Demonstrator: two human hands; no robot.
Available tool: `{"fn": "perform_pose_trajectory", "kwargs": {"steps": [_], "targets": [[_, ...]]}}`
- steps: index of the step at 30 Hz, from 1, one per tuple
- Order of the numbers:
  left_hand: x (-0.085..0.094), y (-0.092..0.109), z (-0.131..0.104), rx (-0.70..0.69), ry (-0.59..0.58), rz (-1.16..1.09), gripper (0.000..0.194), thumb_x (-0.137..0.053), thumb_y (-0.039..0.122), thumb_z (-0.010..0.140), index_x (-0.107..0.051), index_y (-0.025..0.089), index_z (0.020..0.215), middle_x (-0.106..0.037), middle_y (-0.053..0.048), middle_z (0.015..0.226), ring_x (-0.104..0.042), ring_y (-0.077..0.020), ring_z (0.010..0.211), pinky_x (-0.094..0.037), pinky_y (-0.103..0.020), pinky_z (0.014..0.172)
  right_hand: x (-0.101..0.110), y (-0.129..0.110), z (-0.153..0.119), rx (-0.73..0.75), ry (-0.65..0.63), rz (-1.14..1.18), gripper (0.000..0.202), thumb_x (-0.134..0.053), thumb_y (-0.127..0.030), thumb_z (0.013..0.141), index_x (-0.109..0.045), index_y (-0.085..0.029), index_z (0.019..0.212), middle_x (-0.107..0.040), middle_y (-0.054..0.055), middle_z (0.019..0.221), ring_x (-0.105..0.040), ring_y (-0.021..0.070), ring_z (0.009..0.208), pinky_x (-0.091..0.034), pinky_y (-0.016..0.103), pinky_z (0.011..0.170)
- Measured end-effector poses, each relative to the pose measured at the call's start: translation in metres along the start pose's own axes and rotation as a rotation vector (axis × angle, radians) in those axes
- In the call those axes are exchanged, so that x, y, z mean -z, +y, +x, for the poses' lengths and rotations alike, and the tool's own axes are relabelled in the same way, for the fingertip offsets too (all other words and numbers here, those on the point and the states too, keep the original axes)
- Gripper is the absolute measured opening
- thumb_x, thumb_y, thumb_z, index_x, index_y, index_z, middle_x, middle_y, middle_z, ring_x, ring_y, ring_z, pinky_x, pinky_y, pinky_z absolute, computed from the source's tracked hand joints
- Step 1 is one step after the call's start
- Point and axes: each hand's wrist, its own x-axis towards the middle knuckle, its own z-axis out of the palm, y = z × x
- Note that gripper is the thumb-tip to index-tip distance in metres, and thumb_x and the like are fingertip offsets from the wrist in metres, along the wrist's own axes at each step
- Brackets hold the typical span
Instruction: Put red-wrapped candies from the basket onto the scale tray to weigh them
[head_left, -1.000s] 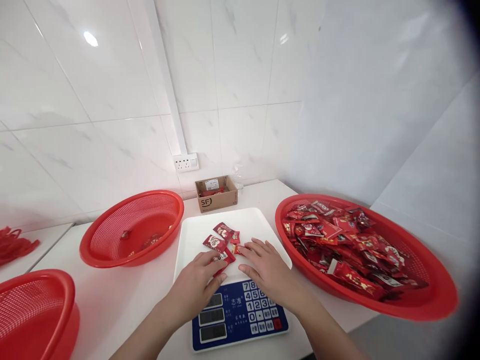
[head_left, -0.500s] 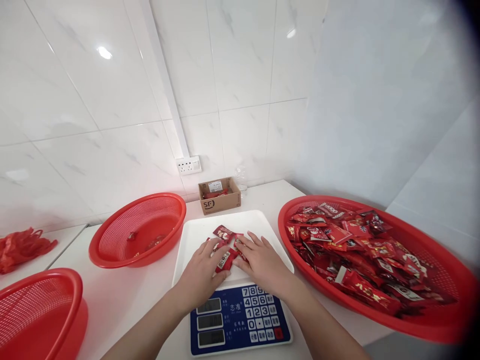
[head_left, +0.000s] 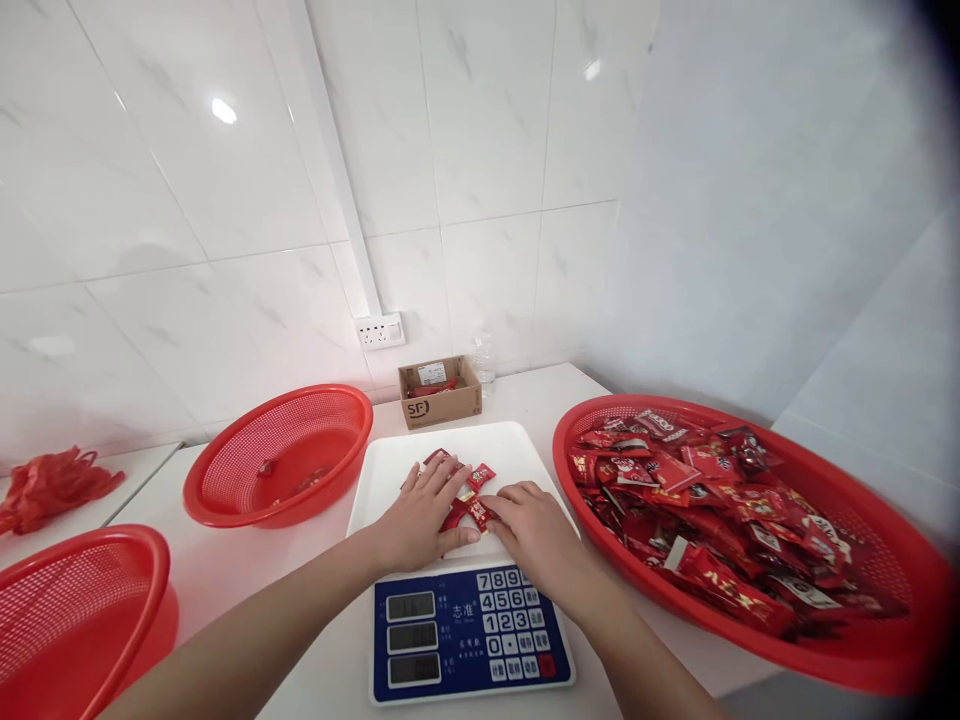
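A small pile of red snack packets (head_left: 481, 476) lies on the white pan (head_left: 491, 440) of a digital scale with a blue keypad panel (head_left: 469, 640). Spread across the packets from the left is my left hand (head_left: 424, 515), open, palm down, and hiding part of the pile. On the right side, my right hand (head_left: 534, 530) has its fingers bent, with thumb and fingertips at the edge of one red packet (head_left: 478, 513). To the right, a large red basket (head_left: 592, 412) holds many similar red packets (head_left: 720, 500).
Behind the scale stands a small cardboard box (head_left: 442, 405) with red packets inside. A red basket (head_left: 217, 470) with a few packets sits at left, another red basket (head_left: 142, 560) nearer. Red netting (head_left: 56, 490) lies far left. A wall socket (head_left: 381, 331) is behind.
My left hand has shifted forward over the packets, covering more of them. My right hand has drawn its fingers in onto a packet, and the packets have moved around on the pan.
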Motion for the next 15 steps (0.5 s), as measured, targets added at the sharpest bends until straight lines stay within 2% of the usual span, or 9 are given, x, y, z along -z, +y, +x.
{"fn": "perform_pose_trajectory", "kwargs": {"steps": [3,8,12,15], "targets": [[-0.001,0.007,0.008,-0.001,-0.021,-0.022,0.077,-0.031,0.066,0.085,-0.017,0.022,0.146,-0.013,-0.011,0.153,-0.002,-0.0294,0.141,-0.009,-0.055,0.111,-0.003,0.000,0.000,0.016,0.042,0.012,0.026,-0.052,-0.017,0.087,-0.064,-0.022,0.109,-0.066,0.007,0.102,-0.055,0.0243,0.098,-0.044,0.037,0.082],[-0.005,0.011,0.015,-0.015,-0.012,0.008,0.073,-0.028,0.067,0.086,-0.021,0.027,0.145,-0.020,-0.011,0.152,-0.008,-0.0329,0.140,-0.009,-0.060,0.108,-0.004,0.012,-0.013,0.056,0.222,0.076,0.028,-0.047,-0.021,0.089,-0.061,-0.019,0.113,-0.065,0.009,0.109,-0.056,0.0232,0.101,-0.047,0.039,0.086],[-0.008,0.008,0.020,-0.045,0.055,0.019,0.067,-0.030,0.065,0.087,-0.031,0.027,0.141,-0.033,-0.010,0.147,-0.018,-0.0336,0.138,-0.014,-0.061,0.107,-0.005,0.016,-0.030,0.116,0.415,0.186,0.024,-0.046,-0.025,0.091,-0.063,-0.019,0.107,-0.068,0.008,0.101,-0.060,0.0203,0.095,-0.050,0.035,0.084],[-0.010,0.004,0.024,-0.068,0.127,0.021,0.057,-0.034,0.059,0.089,-0.037,0.028,0.136,-0.042,-0.008,0.140,-0.026,-0.0317,0.134,-0.019,-0.060,0.106,-0.011,0.016,-0.050,0.143,0.562,0.280,0.018,-0.050,-0.023,0.089,-0.065,-0.022,0.099,-0.069,0.006,0.091,-0.063,0.0182,0.086,-0.052,0.030,0.078]]}}
